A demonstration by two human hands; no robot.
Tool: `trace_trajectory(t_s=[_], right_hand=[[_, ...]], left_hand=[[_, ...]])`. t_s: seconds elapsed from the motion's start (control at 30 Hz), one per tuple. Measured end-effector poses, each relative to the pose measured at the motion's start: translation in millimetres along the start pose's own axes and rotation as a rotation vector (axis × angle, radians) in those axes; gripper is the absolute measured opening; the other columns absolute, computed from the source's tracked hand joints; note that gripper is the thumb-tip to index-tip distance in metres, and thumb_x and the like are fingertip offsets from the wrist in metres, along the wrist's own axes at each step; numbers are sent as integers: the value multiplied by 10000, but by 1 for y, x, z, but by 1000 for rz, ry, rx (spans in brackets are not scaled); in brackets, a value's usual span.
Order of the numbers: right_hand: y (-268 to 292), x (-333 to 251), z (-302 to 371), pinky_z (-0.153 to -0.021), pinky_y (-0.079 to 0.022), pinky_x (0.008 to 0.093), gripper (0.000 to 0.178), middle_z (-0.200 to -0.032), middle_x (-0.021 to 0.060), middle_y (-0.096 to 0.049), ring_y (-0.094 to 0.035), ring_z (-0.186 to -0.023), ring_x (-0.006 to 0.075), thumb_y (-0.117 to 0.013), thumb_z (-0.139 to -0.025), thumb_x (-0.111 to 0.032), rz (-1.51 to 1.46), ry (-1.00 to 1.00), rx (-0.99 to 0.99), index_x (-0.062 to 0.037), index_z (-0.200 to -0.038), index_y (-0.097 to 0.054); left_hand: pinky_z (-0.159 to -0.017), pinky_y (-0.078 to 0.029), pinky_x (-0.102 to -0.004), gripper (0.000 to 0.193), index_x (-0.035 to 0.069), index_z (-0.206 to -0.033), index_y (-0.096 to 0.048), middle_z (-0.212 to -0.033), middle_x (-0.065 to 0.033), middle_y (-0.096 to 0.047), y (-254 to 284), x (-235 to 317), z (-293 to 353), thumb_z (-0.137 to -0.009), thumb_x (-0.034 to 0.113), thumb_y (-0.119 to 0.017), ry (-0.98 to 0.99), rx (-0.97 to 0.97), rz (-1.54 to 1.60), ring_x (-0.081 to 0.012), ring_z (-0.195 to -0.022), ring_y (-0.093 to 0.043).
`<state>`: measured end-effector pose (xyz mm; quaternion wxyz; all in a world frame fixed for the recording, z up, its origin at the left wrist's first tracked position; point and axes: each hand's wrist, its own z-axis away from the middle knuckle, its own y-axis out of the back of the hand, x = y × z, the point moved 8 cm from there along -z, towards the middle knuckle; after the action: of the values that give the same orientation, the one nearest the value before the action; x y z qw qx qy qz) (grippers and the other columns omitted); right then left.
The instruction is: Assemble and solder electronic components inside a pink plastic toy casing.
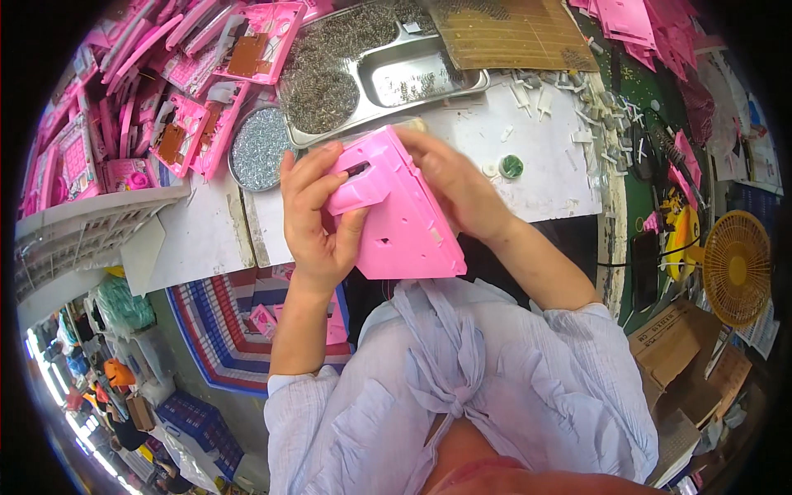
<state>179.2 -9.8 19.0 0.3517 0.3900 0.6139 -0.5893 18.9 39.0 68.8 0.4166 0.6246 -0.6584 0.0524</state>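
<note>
Both hands hold up a pink plastic casing (pixel 404 235) in front of my chest, over the near edge of the white worktop. My left hand (pixel 318 210) is closed round its left side, thumb on the near face and fingers over the top by a dark slot. At the upper right edge, my right hand (pixel 462 186) curls against the casing; its fingertips are partly hidden behind it. Small holes and a raised ridge show on the face turned to me. The far face is out of sight.
A round tin of small screws (pixel 260 148) stands at the left, beside a metal tray (pixel 363 82) with many springs. Pink casings (pixel 177 124) pile up far left. White plastic bits (pixel 577 115) lie at the right, near a green cap (pixel 511 167). A yellow fan (pixel 737 268) stands far right.
</note>
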Motion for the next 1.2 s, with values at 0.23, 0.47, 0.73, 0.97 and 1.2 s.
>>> trace_trajectory(t_s=[0.23,0.47,0.73,0.97,1.2], right_hand=[[-22,22,16,-1003,-499,297,632,-1336,121,-613,-610,-1158,148,-435,-1093,-490,-150,-274,-143,14,-1472,-479],[-28,23,18,-991,-504,308,630,-1290,117,-642,-612,-1152,143,-441,-1090,-493,-111,-265,-129,23,-1447,-507],[33,-35,-25,-1008,-506,347,472,-1307,114,-636,-610,-1186,189,-559,-1056,-338,410,145,117,-4,-1390,-567],[46,-139,-62,-977,-478,344,427,-1182,81,-622,-593,-1083,189,-670,-981,-176,478,627,372,13,-1341,-539],[2,7,-12,-1059,-468,347,724,-1408,137,-548,-558,-1247,195,-580,-1033,-397,-44,-50,3,-28,-1587,-295]], left_hand=[[-1181,-268,-560,373,50,-1194,-579,-1325,-201,-642,4,2,20,-963,315,-704,33,108,-13,-358,-1238,-602],[-1117,-354,-529,370,49,-1184,-579,-1302,-202,-653,10,2,35,-961,316,-705,52,160,-15,-356,-1210,-615],[-1018,-418,-467,327,27,-1133,-610,-1284,-185,-665,13,1,0,-919,236,-740,-2,-47,-115,-349,-1136,-630],[-1001,-424,-451,318,26,-1113,-620,-1279,-179,-670,-3,-12,-7,-892,209,-757,3,-98,-121,-345,-1146,-624],[-1100,-377,-490,343,32,-1165,-594,-1325,-179,-641,-8,-13,6,-920,222,-739,71,-64,70,-340,-1200,-606]])
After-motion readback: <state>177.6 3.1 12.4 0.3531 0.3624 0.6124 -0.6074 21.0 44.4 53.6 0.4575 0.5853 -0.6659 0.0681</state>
